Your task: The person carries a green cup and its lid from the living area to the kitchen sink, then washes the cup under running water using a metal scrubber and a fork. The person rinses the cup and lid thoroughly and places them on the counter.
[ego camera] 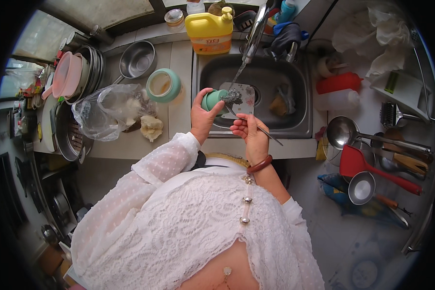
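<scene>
My left hand (202,115) grips a green cup-shaped piece (214,100), tilted over the near side of the sink (304,119). In my right hand (252,130) is a thin metal utensil (270,136), its far end against or behind a steel wool scrubber (234,96). The scrubber sits at the right end of the green piece; what supports it is hard to tell. Water runs from the faucet (252,47) down toward the scrubber. Below, a white floral-patterned board or tray (248,92) lies in the basin, partly covered by my hands.
A brownish item in a clear bag (282,103) lies at the basin's right. Left stand a green-banded jar (163,85), a steel saucepan (137,59) and a plastic bag (108,112). A yellow detergent jug (209,32) stands behind; ladles (342,132) and a red spatula (359,163) hang right.
</scene>
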